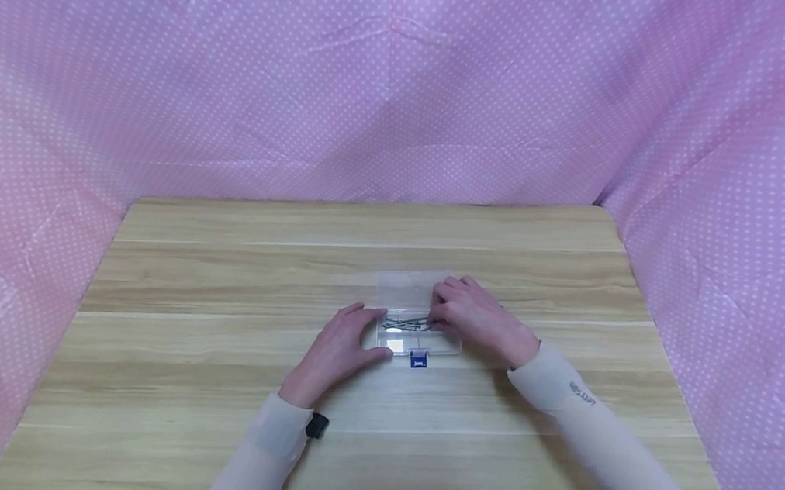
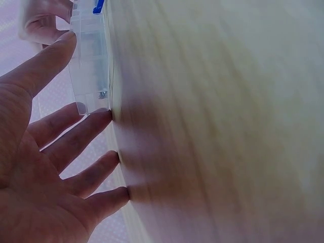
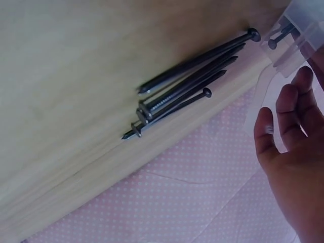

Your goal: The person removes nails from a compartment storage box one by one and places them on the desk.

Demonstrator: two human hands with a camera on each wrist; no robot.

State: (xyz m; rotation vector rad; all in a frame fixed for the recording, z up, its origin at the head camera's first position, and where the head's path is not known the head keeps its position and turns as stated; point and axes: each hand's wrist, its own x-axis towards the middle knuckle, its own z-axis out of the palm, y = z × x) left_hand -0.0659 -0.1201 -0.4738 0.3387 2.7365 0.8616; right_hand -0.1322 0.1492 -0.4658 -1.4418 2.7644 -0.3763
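Observation:
A clear plastic box (image 1: 440, 344) stands with its lid (image 1: 406, 287) laid back and a blue latch (image 1: 418, 358) in front. Several dark nails (image 1: 403, 324) lie in its rear part. My left hand (image 1: 341, 346) holds the box's left end, thumb at the front corner, index and middle fingertips at the back. The right hand (image 1: 473, 314) reaches into the right end, fingers bent; its thumb and index tips are hidden, so whether they pinch a nail is unclear. In the right wrist view, more nails (image 3: 187, 76) lie on the table beside the box.
The box rests on a light wooden table (image 1: 223, 261). Pink dotted cloth (image 1: 379, 80) hangs behind the table and along both sides. A black strap piece (image 1: 317, 426) sits at the left wrist.

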